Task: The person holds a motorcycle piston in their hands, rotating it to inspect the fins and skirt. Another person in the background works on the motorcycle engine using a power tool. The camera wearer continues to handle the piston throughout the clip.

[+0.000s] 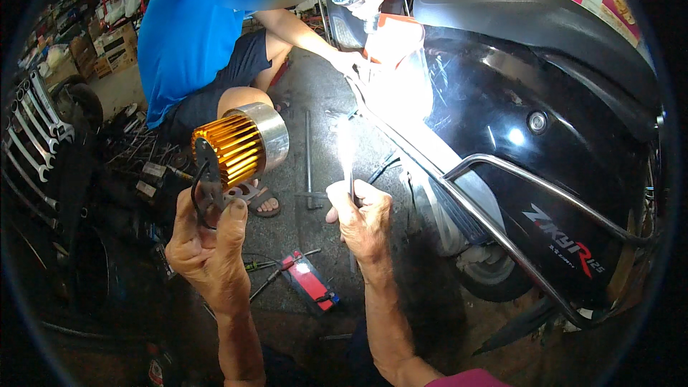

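My left hand (209,251) pinches the dark metal bracket of a round lamp (231,147). The lamp has gold cooling fins and a silver rim, and a black wire loops beside my fingers. In front of me my right hand (365,222) is closed around a slim metal rod-like tool (348,172) pointing upward. Glare washes out the tool's upper end, so its exact kind is unclear. Lamp and tool are apart. Past both hands, a co-worker in a blue shirt (190,36) reaches to the brightly lit side of a black scooter (494,100).
The scooter's chrome side rail (494,226) slants along the right. On the floor lie a T-handle wrench (309,165) and a red box with cables (309,281). Several spanners (41,125) hang at the left, near scattered tools. A sandalled foot (264,202) is behind the lamp.
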A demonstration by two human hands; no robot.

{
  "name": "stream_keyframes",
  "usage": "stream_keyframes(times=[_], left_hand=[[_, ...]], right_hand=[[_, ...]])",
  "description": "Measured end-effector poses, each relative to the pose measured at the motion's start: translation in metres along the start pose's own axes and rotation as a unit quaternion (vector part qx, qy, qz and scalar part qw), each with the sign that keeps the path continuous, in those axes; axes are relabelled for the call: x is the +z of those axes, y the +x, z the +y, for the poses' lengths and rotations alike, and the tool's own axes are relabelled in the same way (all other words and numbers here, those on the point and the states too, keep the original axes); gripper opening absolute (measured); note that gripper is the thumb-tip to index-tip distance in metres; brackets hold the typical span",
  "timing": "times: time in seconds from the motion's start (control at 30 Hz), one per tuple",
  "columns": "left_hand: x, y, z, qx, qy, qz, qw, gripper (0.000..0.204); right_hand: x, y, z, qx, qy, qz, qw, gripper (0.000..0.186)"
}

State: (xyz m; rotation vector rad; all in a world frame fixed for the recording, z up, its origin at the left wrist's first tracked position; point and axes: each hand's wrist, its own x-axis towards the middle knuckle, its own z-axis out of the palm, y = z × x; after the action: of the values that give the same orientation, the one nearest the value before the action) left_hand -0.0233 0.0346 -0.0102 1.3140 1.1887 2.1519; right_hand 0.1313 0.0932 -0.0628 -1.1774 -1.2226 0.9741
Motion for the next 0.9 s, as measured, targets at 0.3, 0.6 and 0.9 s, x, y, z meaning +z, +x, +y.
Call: stream_keyframes(times=[0.3,0.6,0.9], left_hand=[[0.011,-0.009,0.004,-0.042,-0.048,-0.035,0.997,0.031],[0.017,-0.017,0.003,-0.085,-0.020,-0.058,0.995,0.035],[0.014,-0.014,0.005,-0.064,-0.017,-0.051,0.997,0.032]], right_hand=[[-0.005,-0.004,-0.005,0.000,0.062,-0.025,0.998,0.016],[-0.010,-0.007,-0.007,0.011,0.081,-0.034,0.996,0.015],[-0.010,-0.007,-0.006,0.008,0.075,-0.040,0.996,0.015]])
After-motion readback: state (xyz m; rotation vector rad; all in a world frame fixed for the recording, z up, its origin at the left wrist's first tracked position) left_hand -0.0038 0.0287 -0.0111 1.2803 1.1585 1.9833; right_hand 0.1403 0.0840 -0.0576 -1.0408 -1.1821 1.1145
